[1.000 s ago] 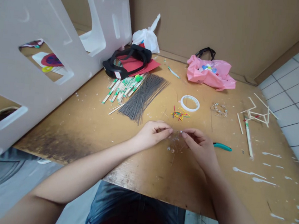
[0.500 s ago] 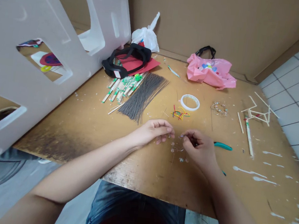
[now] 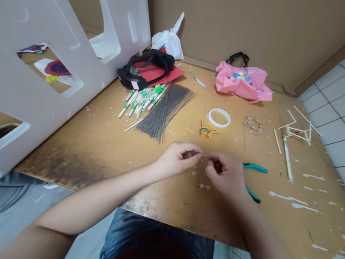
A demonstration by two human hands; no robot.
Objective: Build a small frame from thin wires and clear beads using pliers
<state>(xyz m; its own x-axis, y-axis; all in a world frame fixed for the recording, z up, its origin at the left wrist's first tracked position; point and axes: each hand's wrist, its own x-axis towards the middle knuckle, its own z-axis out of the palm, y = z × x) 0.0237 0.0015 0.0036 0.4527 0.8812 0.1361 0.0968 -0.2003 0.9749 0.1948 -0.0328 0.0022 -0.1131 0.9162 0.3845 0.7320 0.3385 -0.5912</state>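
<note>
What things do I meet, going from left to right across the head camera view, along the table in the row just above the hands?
Green-banded bamboo sticks → bundle of thin dark rods → white tape roll → beaded wire loop → frame of joined wooden sticks

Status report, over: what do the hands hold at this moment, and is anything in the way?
Left hand and right hand close together, fingers pinching beaded wire. Teal-handled pliers lie just right of the right hand, not blocking.
</note>
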